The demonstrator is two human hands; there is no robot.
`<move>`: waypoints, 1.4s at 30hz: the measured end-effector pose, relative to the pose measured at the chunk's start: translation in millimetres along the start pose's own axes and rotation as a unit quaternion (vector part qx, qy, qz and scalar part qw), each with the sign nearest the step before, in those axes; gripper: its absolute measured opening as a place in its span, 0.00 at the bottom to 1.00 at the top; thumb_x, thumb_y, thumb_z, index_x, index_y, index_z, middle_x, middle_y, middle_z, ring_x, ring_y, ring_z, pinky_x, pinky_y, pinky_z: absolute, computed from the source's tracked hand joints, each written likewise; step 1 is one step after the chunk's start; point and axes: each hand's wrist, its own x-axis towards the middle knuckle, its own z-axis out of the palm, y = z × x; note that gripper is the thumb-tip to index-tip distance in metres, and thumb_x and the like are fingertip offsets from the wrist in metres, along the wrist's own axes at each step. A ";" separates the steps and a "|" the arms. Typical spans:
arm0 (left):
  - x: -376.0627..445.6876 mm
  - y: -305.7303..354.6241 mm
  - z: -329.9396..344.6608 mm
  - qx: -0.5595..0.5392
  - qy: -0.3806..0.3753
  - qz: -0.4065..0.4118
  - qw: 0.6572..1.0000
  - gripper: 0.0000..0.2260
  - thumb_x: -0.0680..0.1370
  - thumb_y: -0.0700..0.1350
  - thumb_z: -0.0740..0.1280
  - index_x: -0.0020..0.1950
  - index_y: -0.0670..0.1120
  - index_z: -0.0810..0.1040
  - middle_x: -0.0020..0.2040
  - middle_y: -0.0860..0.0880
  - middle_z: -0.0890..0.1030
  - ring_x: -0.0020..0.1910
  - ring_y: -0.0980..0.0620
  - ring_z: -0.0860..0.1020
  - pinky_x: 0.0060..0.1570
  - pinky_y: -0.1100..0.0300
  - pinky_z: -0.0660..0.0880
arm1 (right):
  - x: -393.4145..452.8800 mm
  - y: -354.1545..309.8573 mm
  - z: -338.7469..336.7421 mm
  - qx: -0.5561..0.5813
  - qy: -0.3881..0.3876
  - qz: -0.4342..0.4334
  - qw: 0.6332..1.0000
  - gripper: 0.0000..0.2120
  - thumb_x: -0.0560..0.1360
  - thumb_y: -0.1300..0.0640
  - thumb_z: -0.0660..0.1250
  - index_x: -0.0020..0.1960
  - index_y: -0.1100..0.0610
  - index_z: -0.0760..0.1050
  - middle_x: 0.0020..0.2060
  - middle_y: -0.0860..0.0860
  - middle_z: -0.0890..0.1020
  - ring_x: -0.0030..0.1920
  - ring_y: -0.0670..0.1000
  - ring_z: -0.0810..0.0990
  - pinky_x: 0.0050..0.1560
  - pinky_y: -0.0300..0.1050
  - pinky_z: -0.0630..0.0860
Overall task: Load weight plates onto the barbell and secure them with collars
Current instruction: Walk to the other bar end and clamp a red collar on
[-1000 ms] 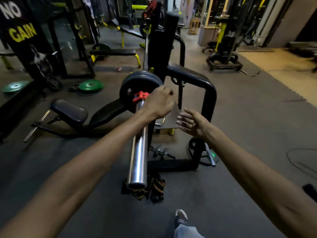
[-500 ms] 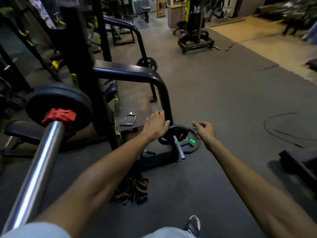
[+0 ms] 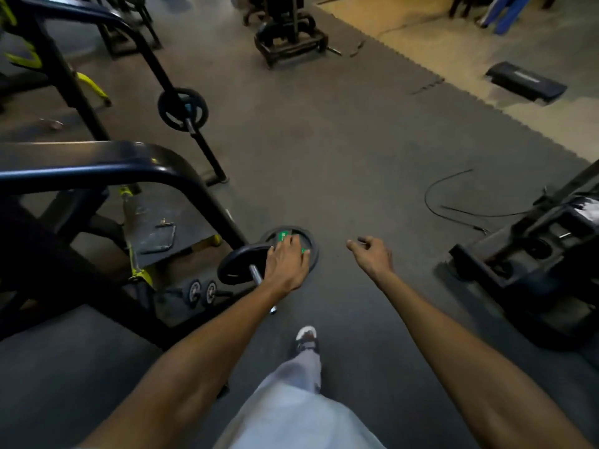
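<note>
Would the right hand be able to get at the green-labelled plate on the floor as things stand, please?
Probably yes. The right hand hangs loosely curled beside the green-labelled plate, with bare mat between them. Only the left hand, spread over the plate's near side, takes up room.

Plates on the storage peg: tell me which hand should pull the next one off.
Left. The left hand already rests on the plates at the storage peg; the right hand hangs beside them, touching nothing.

No readable text, green label on weight plate [image 3: 306, 236] too blurred to read
</note>
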 end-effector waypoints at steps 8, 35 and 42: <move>113.1 47.3 57.1 -0.002 -0.065 0.018 0.998 0.17 0.86 0.53 0.59 0.67 0.43 0.72 0.67 0.39 0.76 0.67 0.37 0.75 0.66 0.43 0.71 | 128.0 17.3 -22.5 -0.002 -0.011 0.054 0.998 0.26 0.77 0.45 0.74 0.70 0.59 0.79 0.61 0.58 0.85 0.64 0.58 0.83 0.67 0.52 0.78; 665.5 150.4 11.1 -0.181 -0.054 -0.148 0.971 0.28 0.84 0.60 0.56 0.74 0.42 0.74 0.71 0.40 0.77 0.69 0.38 0.77 0.69 0.46 0.74 | 700.0 -182.2 -112.8 0.017 -0.143 0.026 0.989 0.21 0.79 0.55 0.73 0.70 0.60 0.79 0.57 0.57 0.87 0.57 0.54 0.85 0.64 0.52 0.81; 810.5 131.4 -17.2 -0.219 0.034 -0.245 0.944 0.19 0.86 0.53 0.63 0.73 0.45 0.75 0.72 0.44 0.77 0.70 0.40 0.77 0.67 0.48 0.74 | 846.4 -284.1 -85.9 -0.055 -0.207 -0.024 0.976 0.19 0.78 0.54 0.73 0.67 0.59 0.80 0.54 0.55 0.87 0.55 0.51 0.85 0.64 0.52 0.81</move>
